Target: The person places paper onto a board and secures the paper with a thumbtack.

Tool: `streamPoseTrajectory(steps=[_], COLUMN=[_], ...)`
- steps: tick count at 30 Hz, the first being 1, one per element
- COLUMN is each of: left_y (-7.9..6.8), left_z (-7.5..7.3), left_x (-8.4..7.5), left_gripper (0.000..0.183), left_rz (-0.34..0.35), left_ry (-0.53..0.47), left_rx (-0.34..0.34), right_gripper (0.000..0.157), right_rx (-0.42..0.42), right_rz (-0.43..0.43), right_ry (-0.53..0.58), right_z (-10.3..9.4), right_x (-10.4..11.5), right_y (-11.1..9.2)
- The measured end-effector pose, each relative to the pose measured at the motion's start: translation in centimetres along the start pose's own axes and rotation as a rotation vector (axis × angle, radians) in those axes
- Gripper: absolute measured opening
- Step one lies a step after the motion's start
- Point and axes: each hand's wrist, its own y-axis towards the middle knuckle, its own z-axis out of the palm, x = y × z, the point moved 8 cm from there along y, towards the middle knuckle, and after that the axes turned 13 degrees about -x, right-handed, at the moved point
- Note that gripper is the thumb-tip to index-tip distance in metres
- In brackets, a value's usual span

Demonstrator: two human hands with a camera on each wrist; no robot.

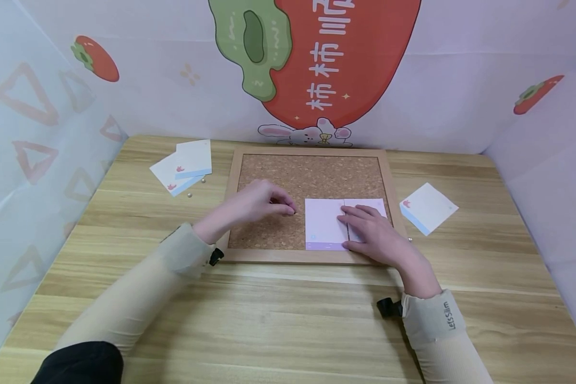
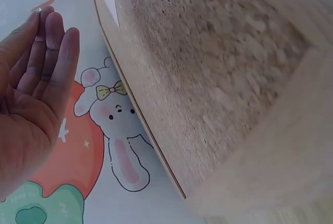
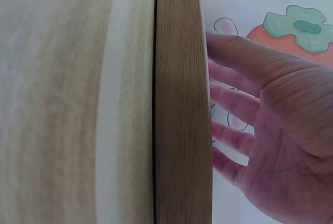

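Observation:
A wood-framed cork board (image 1: 269, 170) lies on the table. Two notes with purple lower bands are side by side at its lower right, the left note (image 1: 324, 221) fully flat and the right note (image 1: 378, 205) mostly covered by my right hand (image 1: 376, 234). That hand rests with spread fingers across the seam between them; the right wrist view shows its fingers (image 3: 234, 99) extended past the frame edge. Over the cork, left of the notes, my left hand (image 1: 261, 201) pinches a small shiny thumbtack (image 2: 39, 11) between thumb and index fingertip.
Two overlapping blue-edged notes, the upper note (image 1: 194, 157) over the lower note (image 1: 165, 173), lie left of the board, with small silver tacks (image 1: 190, 195) beside them. Another blue-edged note (image 1: 429, 208) is at the right, a tack (image 1: 410, 239) close by. A printed backdrop (image 1: 437, 106) stands behind.

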Motion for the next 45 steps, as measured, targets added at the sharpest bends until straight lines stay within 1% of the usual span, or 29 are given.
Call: streamPoseTrajectory(steps=[5,9,15,22,26,31,36,45], left_y=[0.5,1.1,1.9,3.0,3.6,4.0,4.3,4.8], left_z=[0.8,1.7,2.9,4.1,4.8,5.6,6.4,7.0], left_x=[-0.4,-0.7,-1.0,-0.8,-0.7,-1.0,-1.2,-1.3], left_gripper=[0.013,0.012,0.009,0.008,0.008,0.009,0.009,0.009], left_rz=[0.034,0.041,0.011,-0.042,-0.061,-0.083,-0.108,-0.116], left_ry=[0.024,0.032,0.051,0.064,0.061,0.086,0.075,0.073], left_rx=[0.024,0.05,0.078,0.052,0.058,0.083,0.105,0.113], right_gripper=[0.058,0.059,0.058,0.058,0.058,0.058,0.057,0.058], right_rx=[0.005,0.004,0.001,0.001,-0.003,-0.007,-0.012,-0.015], right_rz=[0.007,0.018,0.021,0.022,0.015,0.007,0.0,-0.002], right_ry=[0.013,0.019,0.032,0.027,0.024,0.023,0.021,0.019], right_z=[0.0,0.0,-0.1,-0.1,-0.1,-0.1,-0.1,-0.1], right_x=[-0.1,-0.2,-0.2,-0.3,-0.3,-0.2,-0.1,-0.1], right_y=[0.0,-0.1,-0.1,-0.1,-0.1,0.0,0.0,-0.1])
